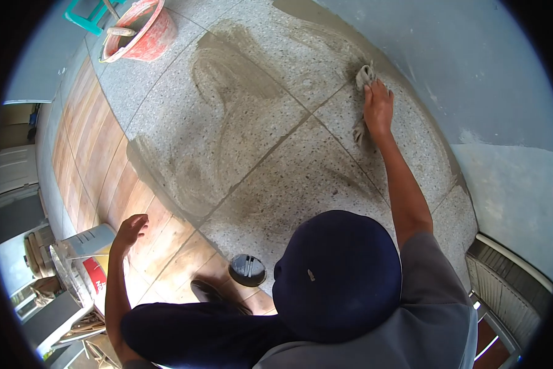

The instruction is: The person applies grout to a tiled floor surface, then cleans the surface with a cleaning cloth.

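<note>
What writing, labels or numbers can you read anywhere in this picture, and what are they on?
No text can be read.
The white container by the left hand carries a red label patch, too blurred to read.
The red bucket and the cloth under the right hand show no writing.

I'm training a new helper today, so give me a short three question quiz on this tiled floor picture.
1. True or false: the right hand presses a rag on the speckled tiles.
2. What does the left hand hold? A) a trowel B) nothing C) a sponge
3. What colour is the bucket at the top?

Key: 1 true; 2 B; 3 red-orange.
</note>
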Tool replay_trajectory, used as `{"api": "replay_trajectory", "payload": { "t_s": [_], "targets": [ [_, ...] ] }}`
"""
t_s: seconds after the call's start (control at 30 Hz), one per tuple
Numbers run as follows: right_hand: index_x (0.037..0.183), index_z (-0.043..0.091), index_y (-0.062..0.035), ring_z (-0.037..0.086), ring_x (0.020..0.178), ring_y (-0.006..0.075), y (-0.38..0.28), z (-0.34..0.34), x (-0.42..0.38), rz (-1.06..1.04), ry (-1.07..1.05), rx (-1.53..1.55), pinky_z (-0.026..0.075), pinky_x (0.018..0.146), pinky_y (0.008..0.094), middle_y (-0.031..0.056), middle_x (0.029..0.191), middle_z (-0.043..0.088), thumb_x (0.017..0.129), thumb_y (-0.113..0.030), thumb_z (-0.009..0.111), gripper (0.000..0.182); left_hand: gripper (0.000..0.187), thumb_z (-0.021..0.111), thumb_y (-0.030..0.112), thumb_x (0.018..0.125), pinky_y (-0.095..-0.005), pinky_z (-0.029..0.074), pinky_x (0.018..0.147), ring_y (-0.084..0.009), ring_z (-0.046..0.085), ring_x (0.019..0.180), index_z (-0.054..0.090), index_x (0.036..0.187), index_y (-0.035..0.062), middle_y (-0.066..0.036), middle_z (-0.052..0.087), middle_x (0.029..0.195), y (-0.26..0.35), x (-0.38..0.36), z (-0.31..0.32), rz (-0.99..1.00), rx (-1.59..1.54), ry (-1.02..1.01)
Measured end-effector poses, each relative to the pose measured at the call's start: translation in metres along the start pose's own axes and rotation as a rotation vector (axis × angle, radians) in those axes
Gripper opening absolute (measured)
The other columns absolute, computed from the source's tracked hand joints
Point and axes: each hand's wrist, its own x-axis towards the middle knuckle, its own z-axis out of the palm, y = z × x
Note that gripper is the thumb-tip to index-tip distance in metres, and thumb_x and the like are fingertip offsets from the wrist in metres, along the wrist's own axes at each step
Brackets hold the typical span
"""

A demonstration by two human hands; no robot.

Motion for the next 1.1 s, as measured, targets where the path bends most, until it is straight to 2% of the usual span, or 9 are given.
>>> {"api": "replay_trajectory", "payload": {
  "t_s": [0.1,0.23,0.43,0.6,0.63,0.7,0.8,0.9,1.1],
  "targets": [
    [0.125,0.065,0.0018,0.052,0.132,0.0444,-0.032,0.043,0.024,-0.086,0.106,-0.07,0.032,0.117,0.0558,0.0256,0.137,0.06,0.103,-0.021,0.054,0.034,0.053,0.061,0.05,0.101,-0.0416,0.052,0.094,-0.0235,0.065,0.115,0.062,0.133,0.0075,-0.008,0.069,0.122,0.0,0.004,-0.002,-0.001,0.01,0.0],
    [0.129,0.06,0.002,0.051,0.13,0.0461,-0.123,0.094,0.04,-0.325,-0.03,0.106,0.037,0.113,0.0543,0.0274,0.139,0.057,0.102,-0.015,0.055,0.032,0.052,0.06,0.049,0.102,-0.0404,0.052,0.094,-0.0228,0.065,0.115,0.062,0.133,0.008,-0.008,0.068,0.122,0.004,0.005,0.002,-0.007,0.01,0.0],
    [0.135,0.056,0.0015,0.044,0.14,0.0411,-0.214,0.086,-0.013,-0.606,-0.316,0.377,0.029,0.121,0.0517,0.0242,0.144,0.052,0.103,-0.015,0.055,0.037,0.051,0.06,0.049,0.102,-0.0398,0.052,0.094,-0.0225,0.065,0.115,0.062,0.133,0.008,-0.008,0.068,0.121,0.003,0.006,-0.001,-0.008,-0.012,0.009],
    [0.133,0.058,0.001,0.043,0.142,0.0399,-0.146,0.032,-0.063,-0.773,-0.444,0.477,0.032,0.12,0.0518,0.0224,0.148,0.051,0.099,-0.012,0.061,0.036,0.052,0.06,0.049,0.102,-0.0401,0.052,0.094,-0.0224,0.065,0.114,0.062,0.133,0.0073,-0.008,0.068,0.121,0.002,0.007,0.001,0.005,-0.025,0.015],
    [0.134,0.058,0.0005,0.044,0.142,0.0388,-0.132,0.021,-0.066,-0.759,-0.452,0.333,0.032,0.12,0.0516,0.0212,0.149,0.05,0.1,-0.013,0.061,0.036,0.052,0.06,0.049,0.102,-0.0402,0.052,0.095,-0.0225,0.065,0.115,0.062,0.133,0.0071,-0.009,0.068,0.122,0.002,0.008,0.002,0.003,-0.029,0.014],
    [0.135,0.059,-0.0006,0.045,0.142,0.0366,-0.107,-0.004,-0.064,-0.713,-0.458,0.037,0.034,0.119,0.0514,0.019,0.151,0.049,0.1,-0.013,0.06,0.037,0.054,0.06,0.05,0.102,-0.0408,0.052,0.096,-0.0235,0.065,0.116,0.062,0.134,0.0062,-0.01,0.068,0.124,0.004,0.008,0.004,0.0,-0.016,0.007],
    [0.142,0.056,-0.0046,0.044,0.143,0.0349,-0.064,-0.008,-0.036,-0.502,-0.279,0.037,0.031,0.121,0.0508,0.0167,0.155,0.047,0.101,-0.012,0.058,0.043,0.055,0.06,0.05,0.101,-0.041,0.052,0.097,-0.0252,0.064,0.118,0.061,0.134,0.0058,-0.011,0.068,0.125,0.0,0.009,0.003,0.015,-0.001,-0.011],
    [0.148,0.051,-0.0079,0.043,0.144,0.034,-0.048,0.013,0.005,-0.485,-0.241,-0.021,0.027,0.122,0.0511,0.0152,0.155,0.048,0.102,-0.016,0.054,0.046,0.055,0.061,0.05,0.101,-0.0418,0.053,0.095,-0.0253,0.065,0.115,0.062,0.133,0.0052,-0.011,0.069,0.123,0.006,0.007,0.001,0.007,-0.006,0.0],
    [0.144,0.054,-0.0074,0.046,0.141,0.0342,0.019,0.028,0.071,-0.24,-0.115,-0.357,0.025,0.12,0.0537,0.0149,0.151,0.052,0.103,-0.025,0.051,0.044,0.054,0.062,0.05,0.1,-0.0423,0.053,0.094,-0.0254,0.066,0.114,0.063,0.132,0.0068,-0.011,0.069,0.121,0.009,-0.001,-0.004,0.015,-0.034,0.056]
  ]
}}
